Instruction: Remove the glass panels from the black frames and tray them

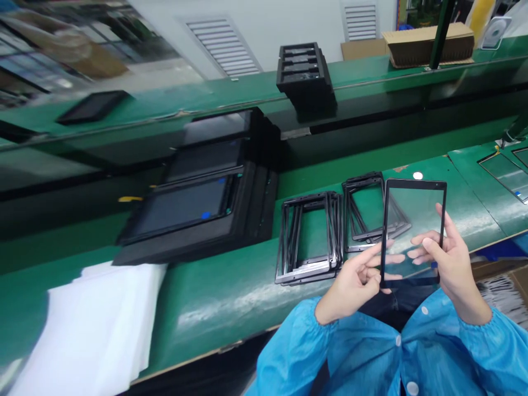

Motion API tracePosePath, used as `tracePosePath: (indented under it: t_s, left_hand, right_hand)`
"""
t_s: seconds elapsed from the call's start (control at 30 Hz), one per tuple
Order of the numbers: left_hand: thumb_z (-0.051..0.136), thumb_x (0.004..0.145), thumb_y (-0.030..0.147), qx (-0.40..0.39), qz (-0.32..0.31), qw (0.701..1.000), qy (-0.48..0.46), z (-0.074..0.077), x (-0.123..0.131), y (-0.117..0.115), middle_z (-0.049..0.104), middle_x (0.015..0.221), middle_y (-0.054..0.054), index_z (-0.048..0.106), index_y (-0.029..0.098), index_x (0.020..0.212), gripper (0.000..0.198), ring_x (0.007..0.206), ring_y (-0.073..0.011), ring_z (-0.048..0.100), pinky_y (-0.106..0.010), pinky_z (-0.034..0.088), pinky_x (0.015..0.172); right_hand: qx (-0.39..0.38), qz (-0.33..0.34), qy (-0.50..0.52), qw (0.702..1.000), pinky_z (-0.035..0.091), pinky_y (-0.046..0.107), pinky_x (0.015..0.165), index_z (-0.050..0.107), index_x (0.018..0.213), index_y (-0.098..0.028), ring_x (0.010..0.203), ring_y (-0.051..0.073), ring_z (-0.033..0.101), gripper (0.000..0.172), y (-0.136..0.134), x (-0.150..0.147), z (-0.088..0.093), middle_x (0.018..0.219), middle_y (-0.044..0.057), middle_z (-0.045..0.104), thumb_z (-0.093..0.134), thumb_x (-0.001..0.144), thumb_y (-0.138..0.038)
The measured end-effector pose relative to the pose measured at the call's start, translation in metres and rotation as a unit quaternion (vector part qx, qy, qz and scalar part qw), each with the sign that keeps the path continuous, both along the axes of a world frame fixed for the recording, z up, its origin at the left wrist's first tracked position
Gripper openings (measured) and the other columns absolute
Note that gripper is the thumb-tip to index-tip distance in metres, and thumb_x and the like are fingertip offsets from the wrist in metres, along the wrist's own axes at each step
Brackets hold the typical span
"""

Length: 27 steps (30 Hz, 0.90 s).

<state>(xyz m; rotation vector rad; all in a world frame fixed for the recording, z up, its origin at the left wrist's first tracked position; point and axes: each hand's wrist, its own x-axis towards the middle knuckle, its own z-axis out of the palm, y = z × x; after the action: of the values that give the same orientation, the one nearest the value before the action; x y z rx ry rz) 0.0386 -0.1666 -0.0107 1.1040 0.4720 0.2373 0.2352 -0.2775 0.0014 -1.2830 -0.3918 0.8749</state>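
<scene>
Clear glass edged with a narrow black border forms the rectangular glass panel (412,231), which stands in portrait between the person's hands, just in front of the bench edge, its long axis nearly upright in view and leaning slightly, with its top edge pointing away from the person. The left hand (350,283) grips the lower left side between thumb and curled fingers, while the right hand (451,264) has its fingers spread and partly bent along the right side, with the thumb tip rising by the upper right edge. Some fingertips (421,254) show through the glass, so both hands are partly closed on the panel, though the exact contact points are hard to tell. Just behind it, on the green bench mat (235,308), lie two untidy stacks of thin black rectangular frames (309,239), with the second stack (367,212) partly behind the panel. Farther left sit dark glass-fronted units in black trays (177,212), and white paper sheets (91,330) hang over the near edge. Another glass panel (505,173) lies flat on the mat at the right. Stacked black trays (305,71) sit on the raised green shelf (371,88), and pale blue smock sleeves (487,352) gather at elastic cuffs around both wrists.
</scene>
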Motion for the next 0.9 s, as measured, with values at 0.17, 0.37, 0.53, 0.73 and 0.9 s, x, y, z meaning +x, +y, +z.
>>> tracePosePath:
  t_s: [0.17, 0.37, 0.53, 0.73, 0.9]
  left_hand:
    - [0.077, 0.096, 0.03, 0.022, -0.001, 1.0, 0.001, -0.0013, 0.0037, 0.0018, 0.071, 0.143, -0.027, 0.055, 0.02, 0.158, 0.066, 0.106, -0.0359, 0.082, -0.03, 0.064, 0.076]
    - [0.077, 0.093, 0.024, 0.057, 0.017, 0.998, -0.017, -0.0075, 0.0071, 0.0014, 0.075, 0.136, -0.026, 0.06, 0.018, 0.15, 0.06, 0.106, -0.0339, 0.083, -0.031, 0.062, 0.085]
    - [0.073, 0.091, 0.016, 0.067, 0.015, 0.998, -0.01, -0.0069, 0.006, 0.0005, 0.074, 0.137, -0.026, 0.058, 0.018, 0.151, 0.062, 0.102, -0.0324, 0.084, -0.028, 0.06, 0.081]
    - [0.07, 0.088, 0.011, 0.119, 0.057, 0.991, -0.007, -0.0083, 0.0007, -0.0052, 0.08, 0.127, -0.021, 0.062, 0.017, 0.144, 0.057, 0.093, -0.0264, 0.085, -0.03, 0.062, 0.081]
    - [0.075, 0.092, 0.016, 0.116, 0.087, 0.987, -0.065, -0.0017, 0.003, -0.0062, 0.074, 0.14, -0.02, 0.047, 0.025, 0.16, 0.074, 0.111, -0.0285, 0.081, -0.034, 0.063, 0.09]
  right_hand:
    - [-0.001, -0.002, -0.002, 1.0, 0.067, 0.026, 0.055, 0.018, 0.174, -0.024, 0.065, 0.02, 0.081, 0.113, -0.0009, 0.001, -0.0013, 0.088, 0.002, 0.083, 0.087, 0.087, -0.042]
    - [-0.003, -0.004, -0.002, 1.0, 0.068, 0.026, 0.055, 0.018, 0.175, -0.024, 0.064, 0.02, 0.081, 0.116, -0.0009, 0.003, -0.002, 0.088, 0.002, 0.084, 0.089, 0.085, -0.042]
    - [-0.002, 0.01, -0.002, 1.0, 0.068, 0.027, 0.055, 0.017, 0.175, -0.025, 0.062, 0.02, 0.08, 0.117, 0.003, 0.0055, -0.0021, 0.087, 0.002, 0.084, 0.09, 0.084, -0.042]
    - [-0.002, 0.059, 0.037, 0.998, 0.065, 0.023, 0.051, 0.024, 0.173, -0.022, 0.061, 0.019, 0.079, 0.113, 0.0058, 0.0039, -0.0008, 0.085, 0.002, 0.083, 0.091, 0.083, -0.042]
    - [0.012, 0.089, 0.048, 0.995, 0.064, 0.023, 0.051, 0.021, 0.173, -0.026, 0.061, 0.019, 0.079, 0.114, 0.0013, -0.0001, -0.0007, 0.087, 0.002, 0.083, 0.091, 0.084, -0.041]
